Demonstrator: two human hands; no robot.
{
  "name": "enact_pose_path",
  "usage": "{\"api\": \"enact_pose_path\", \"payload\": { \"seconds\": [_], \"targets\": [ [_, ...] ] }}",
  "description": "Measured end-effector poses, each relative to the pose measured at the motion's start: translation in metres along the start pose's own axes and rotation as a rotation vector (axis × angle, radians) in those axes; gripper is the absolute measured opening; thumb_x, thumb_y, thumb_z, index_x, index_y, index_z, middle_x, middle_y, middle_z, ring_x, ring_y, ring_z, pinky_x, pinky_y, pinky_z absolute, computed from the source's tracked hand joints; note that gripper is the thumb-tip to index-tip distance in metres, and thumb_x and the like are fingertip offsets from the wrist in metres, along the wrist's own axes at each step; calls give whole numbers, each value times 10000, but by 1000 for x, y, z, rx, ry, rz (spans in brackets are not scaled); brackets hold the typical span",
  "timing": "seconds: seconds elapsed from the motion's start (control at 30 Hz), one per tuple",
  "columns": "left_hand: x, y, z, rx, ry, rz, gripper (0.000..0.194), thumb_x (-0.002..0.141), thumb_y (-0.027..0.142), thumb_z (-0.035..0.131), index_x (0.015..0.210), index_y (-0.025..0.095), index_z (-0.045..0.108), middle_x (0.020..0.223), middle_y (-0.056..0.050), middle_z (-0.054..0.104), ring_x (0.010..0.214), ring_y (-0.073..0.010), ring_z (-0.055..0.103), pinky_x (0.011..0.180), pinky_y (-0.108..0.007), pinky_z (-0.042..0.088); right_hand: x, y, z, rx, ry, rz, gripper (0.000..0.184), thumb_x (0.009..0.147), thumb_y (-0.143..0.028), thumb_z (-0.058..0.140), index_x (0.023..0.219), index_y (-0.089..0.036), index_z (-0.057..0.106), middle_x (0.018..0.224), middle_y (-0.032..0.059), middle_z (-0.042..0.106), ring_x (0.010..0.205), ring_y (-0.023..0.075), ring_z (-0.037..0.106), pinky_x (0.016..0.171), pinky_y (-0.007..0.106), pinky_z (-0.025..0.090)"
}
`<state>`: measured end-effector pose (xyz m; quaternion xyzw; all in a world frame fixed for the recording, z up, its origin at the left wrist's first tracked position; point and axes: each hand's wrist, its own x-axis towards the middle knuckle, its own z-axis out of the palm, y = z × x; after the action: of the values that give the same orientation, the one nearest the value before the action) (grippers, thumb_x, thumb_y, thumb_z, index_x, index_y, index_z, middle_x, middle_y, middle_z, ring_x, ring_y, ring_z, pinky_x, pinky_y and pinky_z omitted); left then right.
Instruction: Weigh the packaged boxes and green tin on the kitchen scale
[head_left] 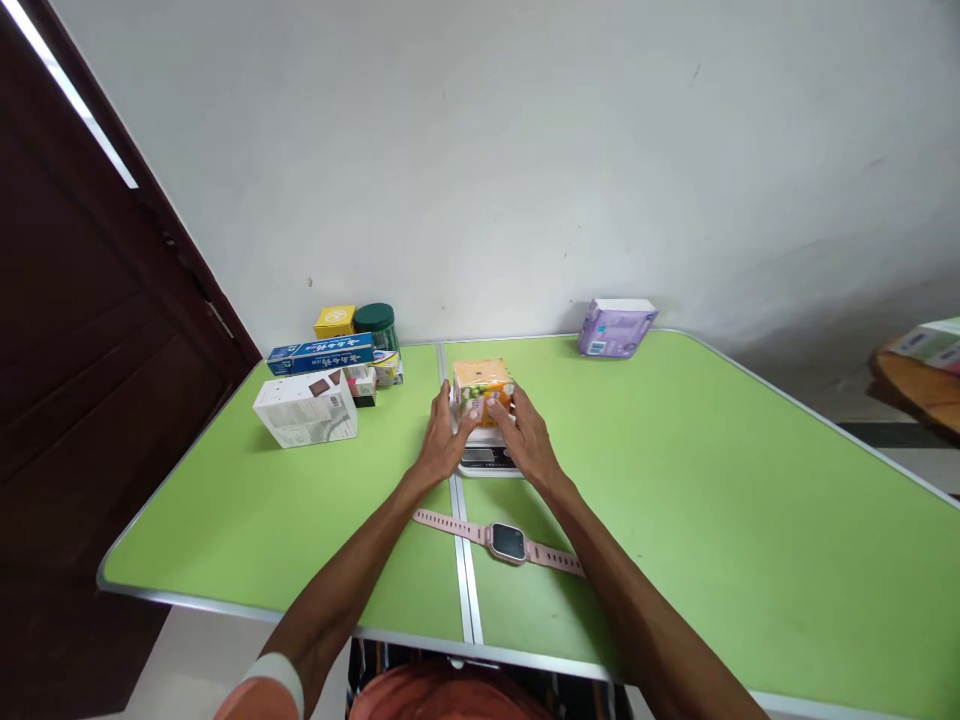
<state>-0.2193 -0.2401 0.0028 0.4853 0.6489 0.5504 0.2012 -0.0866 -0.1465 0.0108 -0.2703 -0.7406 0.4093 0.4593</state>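
An orange carton (484,385) with a fruit picture stands on a small white kitchen scale (487,458) at the middle of the green table (675,480). My left hand (444,440) grips the carton's left side, and my right hand (525,435) grips its right side; both sets of fingers wrap onto the front of the carton. The scale's dark display shows just below my hands. A pink smartwatch (508,541) lies flat on the table, nearer to me than the scale, between my forearms.
At the back left stand a white box (306,408), a long blue box (321,354), a yellow box (334,320), a green-lidded jar (376,325) and small cartons. A purple pack (615,327) sits at the far edge. A dark door (82,330) is left.
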Motion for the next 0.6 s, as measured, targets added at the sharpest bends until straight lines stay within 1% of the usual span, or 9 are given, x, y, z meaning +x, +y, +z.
{"api": "enact_pose_path", "payload": {
  "seconds": [0.07,0.13,0.2,0.23,0.3,0.37,0.43,0.5,0.6],
  "targets": [
    [9,-1,5,-33,4,-8,891,922,561,658,1631,227,235,1698,-181,271,1594,-341,274,1306,-512,236,1,-1,-2,-30,-26,22,545,962,-661,532,1276,-228,640,1280,130,726,1096,300,681,979,513,546],
    [19,-3,7,-33,14,22,893,862,508,739,1593,220,314,1617,-190,383,1528,-352,380,1269,-523,314,1,-1,-6,-53,-44,66,541,947,-680,528,1200,-217,649,1192,128,750,1012,298,699,905,486,568],
    [26,-4,6,-30,26,45,811,824,473,776,1512,216,433,1482,-180,505,1398,-351,510,1183,-528,433,2,-5,-9,-73,-49,111,544,932,-710,513,1114,-217,650,1096,119,766,916,290,710,833,458,580],
    [27,-3,4,-32,37,50,765,814,465,784,1469,215,480,1420,-172,543,1335,-346,552,1132,-522,482,2,-8,-9,-83,-50,125,543,925,-722,511,1076,-219,649,1060,116,770,881,287,712,807,447,581],
    [25,-1,-6,-39,66,63,720,807,459,789,1425,209,519,1352,-163,575,1257,-336,592,1056,-506,538,2,-18,-7,-95,-70,121,533,925,-723,511,1050,-223,651,1040,118,773,868,292,719,785,436,582],
    [14,2,-25,-40,100,80,740,810,462,787,1441,198,505,1361,-166,574,1240,-330,603,1020,-492,559,0,-30,3,-82,-106,77,520,943,-696,515,1102,-224,662,1094,127,773,914,302,729,807,441,584],
    [-4,7,-53,-29,144,85,752,823,467,781,1462,200,488,1402,-169,565,1248,-323,606,1005,-479,567,-5,-42,22,-47,-150,13,511,965,-660,517,1185,-224,669,1164,135,765,968,310,732,858,461,584],
    [-27,11,-87,0,191,63,748,833,474,781,1471,216,487,1435,-162,563,1255,-315,610,1013,-472,563,-14,-51,52,1,-192,-43,502,983,-628,516,1246,-229,672,1204,139,759,1005,318,728,902,491,580],
    [-66,10,-141,45,274,-25,760,830,490,786,1476,221,489,1463,-154,571,1260,-304,621,1054,-470,542,-35,-59,113,103,-241,-124,500,1018,-582,478,1330,-236,660,1195,136,766,1038,326,726,926,526,585]
  ]
}}
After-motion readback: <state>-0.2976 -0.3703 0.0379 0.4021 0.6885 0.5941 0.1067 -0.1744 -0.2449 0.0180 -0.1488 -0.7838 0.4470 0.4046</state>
